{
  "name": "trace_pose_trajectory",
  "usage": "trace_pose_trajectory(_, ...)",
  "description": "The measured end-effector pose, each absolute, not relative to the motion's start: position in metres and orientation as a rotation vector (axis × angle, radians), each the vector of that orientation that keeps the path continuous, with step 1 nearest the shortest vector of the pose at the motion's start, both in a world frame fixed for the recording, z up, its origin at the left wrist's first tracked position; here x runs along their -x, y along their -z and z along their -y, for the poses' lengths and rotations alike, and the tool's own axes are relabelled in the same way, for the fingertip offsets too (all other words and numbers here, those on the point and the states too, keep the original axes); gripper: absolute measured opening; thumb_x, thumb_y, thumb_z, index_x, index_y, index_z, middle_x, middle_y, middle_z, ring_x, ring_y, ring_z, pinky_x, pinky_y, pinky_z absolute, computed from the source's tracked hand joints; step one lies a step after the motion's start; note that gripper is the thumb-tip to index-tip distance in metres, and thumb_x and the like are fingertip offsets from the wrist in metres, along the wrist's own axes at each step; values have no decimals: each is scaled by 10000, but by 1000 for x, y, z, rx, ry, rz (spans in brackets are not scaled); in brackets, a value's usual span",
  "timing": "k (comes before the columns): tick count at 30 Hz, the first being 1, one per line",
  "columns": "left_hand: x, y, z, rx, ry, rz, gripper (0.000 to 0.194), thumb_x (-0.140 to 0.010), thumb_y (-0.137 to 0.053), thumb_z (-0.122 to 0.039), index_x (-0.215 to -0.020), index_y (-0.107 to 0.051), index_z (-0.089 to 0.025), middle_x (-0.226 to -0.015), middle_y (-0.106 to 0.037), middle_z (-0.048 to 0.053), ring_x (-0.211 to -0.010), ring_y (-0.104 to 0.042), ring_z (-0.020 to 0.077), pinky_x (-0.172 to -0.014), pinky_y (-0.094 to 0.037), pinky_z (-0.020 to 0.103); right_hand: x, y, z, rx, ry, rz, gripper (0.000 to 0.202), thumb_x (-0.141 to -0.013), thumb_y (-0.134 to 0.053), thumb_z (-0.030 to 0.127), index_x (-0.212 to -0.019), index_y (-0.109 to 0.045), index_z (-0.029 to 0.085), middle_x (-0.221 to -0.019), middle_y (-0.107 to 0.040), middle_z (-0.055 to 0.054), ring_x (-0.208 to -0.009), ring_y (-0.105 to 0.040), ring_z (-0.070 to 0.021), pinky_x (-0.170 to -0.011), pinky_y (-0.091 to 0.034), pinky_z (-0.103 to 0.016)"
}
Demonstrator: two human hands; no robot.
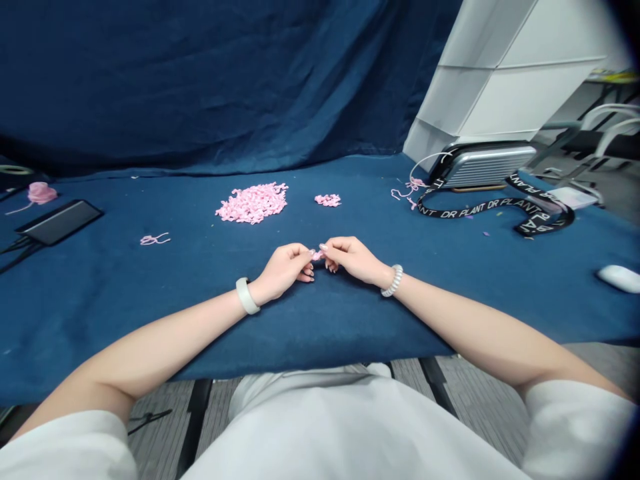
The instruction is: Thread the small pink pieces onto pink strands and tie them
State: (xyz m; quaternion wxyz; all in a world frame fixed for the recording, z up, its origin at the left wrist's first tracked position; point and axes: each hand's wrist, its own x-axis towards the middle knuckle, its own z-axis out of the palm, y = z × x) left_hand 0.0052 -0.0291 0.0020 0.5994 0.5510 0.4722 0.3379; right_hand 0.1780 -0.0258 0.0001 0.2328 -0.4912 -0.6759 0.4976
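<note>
Near the middle of the blue cloth, my left hand (287, 269) and my right hand (353, 259) meet at their fingertips. Between them is a small pink piece (317, 255), pinched from both sides; its exact shape is too small to tell. Beyond my left hand lies a large heap of small pink pieces (254, 203). A smaller pink cluster (328, 200) sits to the right of that heap, beyond my right hand. Some loose pink strands (154, 239) lie flat on the cloth to the left.
At the left are a pink yarn ball (42, 193) and a black device with cables (61, 222). To the right, a lettered black strap (470, 211) curls before a silver case (490, 167). A white mouse (620, 278) lies at the far right of the blue-covered table (310, 333).
</note>
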Motion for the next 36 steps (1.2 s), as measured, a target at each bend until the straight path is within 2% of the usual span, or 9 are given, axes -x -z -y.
trace_pose_trajectory(9, -5, -2, 30, -1271, -783, -1097, 175, -809, -551, -253, -742, -495, -101, -611, -511, -2, -533, -543, 71, -547, -514, 205, -178, 4, 25, 1370, -1367, 1874, 769, -668, -347, 725, -982, -491, 39, -768, -534, -28, -590, -401, 132, -589, -345, 5)
trace_pose_trajectory(14, -4, -1, 26, -1175, -819, -1069, 199, -844, -497, -292, -841, -548, -99, -683, -542, 22, -575, -560, 91, -543, -533, 247, -178, 4, 24, 1398, -1327, 1841, 804, -653, -334, 751, -984, -493, 36, -806, -546, -35, -605, -391, 137, -612, -349, 3)
trace_pose_trajectory(18, -4, 3, 24, -1180, -833, -1034, 235, -846, -492, -318, -934, -558, -111, -704, -554, 27, -586, -560, 97, -539, -536, 260, -186, 1, 4, 1465, -1116, 1796, 800, -643, -348, 756, -981, -535, 56, -924, -558, -34, -672, -387, 147, -663, -328, 14)
trace_pose_trajectory(22, -3, 5, 24, -1220, -801, -1024, 261, -838, -512, -339, -942, -561, -104, -711, -552, 29, -584, -551, 88, -553, -532, 247, -202, -2, -45, 1557, -858, 1681, 790, -625, -385, 753, -998, -569, 82, -994, -549, -20, -746, -379, 142, -727, -300, 12)
trace_pose_trajectory(25, -3, 4, 25, -1254, -770, -1025, 246, -849, -496, -318, -936, -560, -97, -716, -553, 34, -587, -552, 82, -555, -523, 227, -213, 3, -86, 1700, -621, 1671, 638, -678, -411, 656, -946, -616, 114, -1019, -540, -6, -819, -378, 128, -829, -314, -6)
trace_pose_trajectory(30, -3, 4, 26, -1286, -741, -1017, 258, -852, -501, -338, -928, -567, -100, -719, -559, 33, -595, -561, 79, -578, -521, 218, -225, 23, -124, 1874, -466, 1666, 584, -685, -447, 607, -987, -638, 144, -1128, -481, -40, -1034, -386, 61, -1072, -344, -98)
trace_pose_trajectory(36, -2, 5, 25, -1333, -712, -1019, 263, -847, -512, -351, -913, -571, -103, -712, -566, 33, -589, -561, 75, -581, -509, 203, -227, 34, -129, 1885, -515, 1701, 539, -681, -457, 594, -989, -646, 194, -1234, -384, -31, -1195, -299, -22, -1229, -240, -286)
